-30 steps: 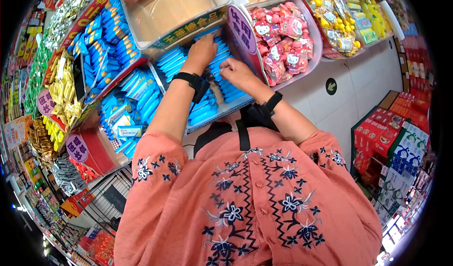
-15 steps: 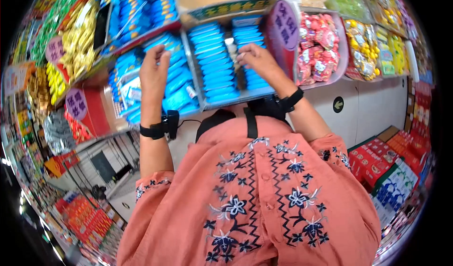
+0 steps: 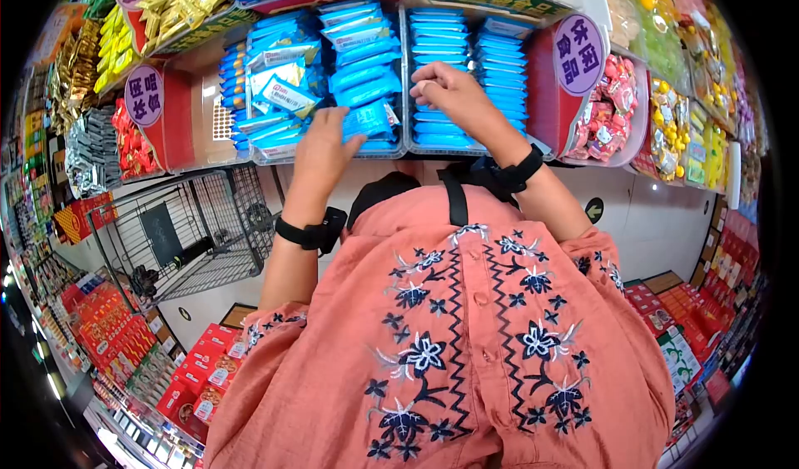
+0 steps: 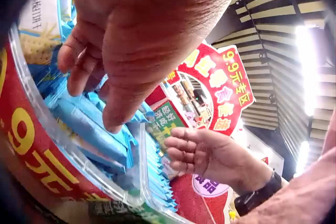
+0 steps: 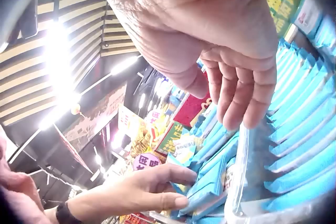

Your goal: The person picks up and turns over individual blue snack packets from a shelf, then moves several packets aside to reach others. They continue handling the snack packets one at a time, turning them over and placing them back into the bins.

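My left hand (image 3: pixel 323 154) reaches over the front of a bin of loosely piled blue snack packets (image 3: pixel 362 53), fingers slightly bent, thumb apart. In the right wrist view its fingertips are right at a blue packet (image 5: pixel 207 187) near the bin's edge. White-and-blue packets (image 3: pixel 287 94) lie on the pile just past this hand. Over the neighbouring bin my right hand (image 3: pixel 458 103) hovers, fingers loosely bent and holding nothing. Beneath it, more blue packets (image 3: pixel 503 74) stand in neat rows. A clear plastic wall (image 5: pixel 242 171) parts the two bins.
A red divider with a purple oval sign (image 3: pixel 578 53) borders the right bin; pink character bags (image 3: pixel 607 107) lie beyond. Gold-wrapped sweets (image 3: pixel 179 7) fill a bin at upper left. A wire shopping cart (image 3: pixel 225 211) stands left of the person, below the counter's front.
The left hand first leaves the neatly stacked bin, swings left, then lowers to the front of the loose pile. The right hand stays over the stacked rows. The head view shifts left.
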Tool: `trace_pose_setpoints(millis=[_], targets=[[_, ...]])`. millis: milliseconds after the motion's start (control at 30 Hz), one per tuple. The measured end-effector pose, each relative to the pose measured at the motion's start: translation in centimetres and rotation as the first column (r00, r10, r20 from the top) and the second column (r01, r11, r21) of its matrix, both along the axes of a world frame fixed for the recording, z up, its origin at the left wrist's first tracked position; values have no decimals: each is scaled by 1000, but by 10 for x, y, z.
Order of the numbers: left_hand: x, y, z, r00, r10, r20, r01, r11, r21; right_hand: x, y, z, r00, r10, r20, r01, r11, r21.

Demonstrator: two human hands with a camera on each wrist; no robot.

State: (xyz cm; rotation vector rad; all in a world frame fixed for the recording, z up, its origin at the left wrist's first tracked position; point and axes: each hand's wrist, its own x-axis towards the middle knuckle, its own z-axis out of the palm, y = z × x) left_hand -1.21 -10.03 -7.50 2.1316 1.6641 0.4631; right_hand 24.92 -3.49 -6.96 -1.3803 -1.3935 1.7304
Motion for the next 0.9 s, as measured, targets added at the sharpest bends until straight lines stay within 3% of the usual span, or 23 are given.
trace_pose_setpoints(millis=[300, 400, 500, 533, 633, 733, 833, 900], targets=[[2, -3, 16, 991, -15, -135, -12, 980, -197, -19, -13, -10, 1000, -5, -2, 5, 1000, -19], [-4, 5, 17, 996, 16, 93, 8, 967, -254, -19, -16, -9, 1000, -23, 0, 23, 994, 102], [-4, 13, 23, 960, 139, 244, -29, 913, -408, -20, -12, -10, 996, 80, -43, -82, 996, -42], [-6, 15, 12, 973, 94, 209, -21, 946, -325, -24, -13, -13, 998, 69, -16, -69, 997, -26], [-3, 14, 1, 969, 123, 214, -36, 927, -373, -29, -11, -33, 972, 158, 173, -176, 980, 96], [9, 3, 11, 993, 3, 118, 36, 945, -326, -34, -17, -23, 990, 106, 90, -107, 994, 11], [20, -13, 9, 988, -144, -49, 135, 980, -147, -37, -16, -21, 996, 85, 4, -84, 993, -82], [18, -16, -3, 997, -78, 6, 78, 984, -163, -39, -16, -26, 996, 62, -63, -67, 995, -80]])
